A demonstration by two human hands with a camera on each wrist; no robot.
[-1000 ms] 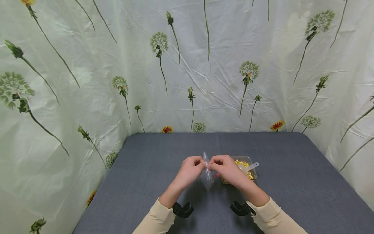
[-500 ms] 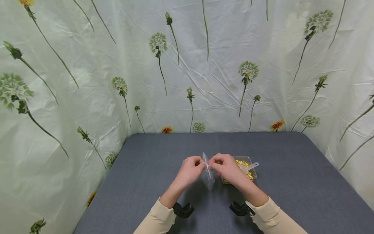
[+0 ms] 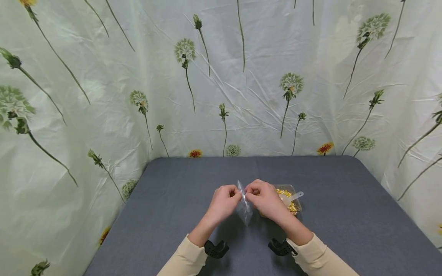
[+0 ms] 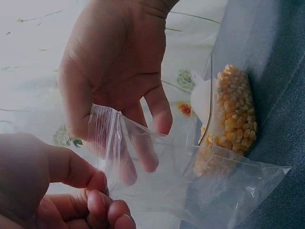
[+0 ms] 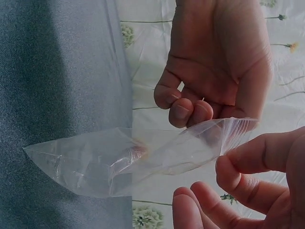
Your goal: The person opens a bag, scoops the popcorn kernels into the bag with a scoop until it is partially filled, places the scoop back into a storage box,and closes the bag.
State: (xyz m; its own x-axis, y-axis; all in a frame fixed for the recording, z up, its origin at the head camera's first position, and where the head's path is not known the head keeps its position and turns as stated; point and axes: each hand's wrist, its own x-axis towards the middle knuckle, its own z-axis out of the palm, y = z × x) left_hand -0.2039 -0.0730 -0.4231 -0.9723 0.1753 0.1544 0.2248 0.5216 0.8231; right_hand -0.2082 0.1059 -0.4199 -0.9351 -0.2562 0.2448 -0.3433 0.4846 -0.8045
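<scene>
Your hands meet over a dark grey-blue table (image 3: 186, 180), your left hand (image 3: 223, 200) and right hand (image 3: 266, 199) each pinching the ridged mouth of a clear zip-top plastic bag (image 3: 246, 214) between thumb and fingertip. The bag hangs between you and the far edge of the table, its closed end pointing down. Little has changed in the last second: your right wrist has edged slightly nearer your left, while both pinches keep their place on the mouth. That suggests the work is at the seal rather than with the bag's contents; no kernels show inside it in your right wrist view, and the yellow seen through the film in your left wrist view appears to lie behind it. Whether the two walls have parted at the mouth, you cannot tell from these angles. Just beyond your right hand, and partly hidden by it, sits a clear plastic container (image 3: 299, 203) of yellow corn kernels (image 3: 292, 207). A white scoop (image 3: 297, 196) rests in it, handle reaching over the right rim. Your left wrist view shows the kernels heaped against the container wall. Behind everything hangs a pale curtain (image 3: 207, 134) printed with dandelions.
</scene>
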